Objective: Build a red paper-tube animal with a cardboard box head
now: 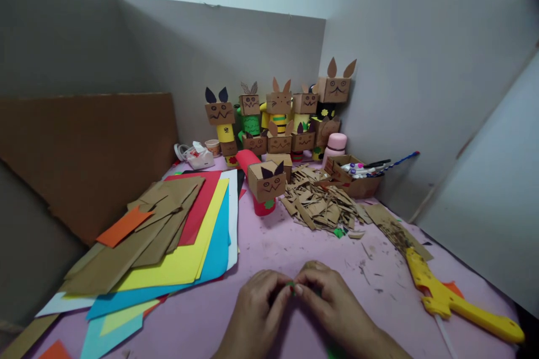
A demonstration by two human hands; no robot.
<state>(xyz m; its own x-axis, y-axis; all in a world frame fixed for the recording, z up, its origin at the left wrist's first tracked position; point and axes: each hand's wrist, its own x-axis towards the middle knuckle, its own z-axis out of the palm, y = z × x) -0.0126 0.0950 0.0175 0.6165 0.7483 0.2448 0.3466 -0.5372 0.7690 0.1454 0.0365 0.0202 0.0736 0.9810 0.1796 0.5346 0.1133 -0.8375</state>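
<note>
Grey partition walls on three sides, pink counter crowded with craft work. From the head view, the only one: both hands low and centre, left hand and right hand meeting fingertip to fingertip. Fingers pinched nearly closed around a tiny scrap, green with a touch of red, held just above the counter between the two thumbs. Too small to tell its shape, and which hand bears the grip cannot be told.

Left of the hands, a fanned stack of coloured paper under brown cardboard sheets. Straight ahead, a cardboard box figure with dark ears on a red tube, then a heap of cardboard strips. Along the back wall, a row of finished figures. Right side, a tray of markers and a yellow glue gun lying near the right wrist.

Risks, as a judgement: scrap so small it could slip from the pinch and vanish among the counter litter; an elbow swing might also knock the glue gun.
</note>
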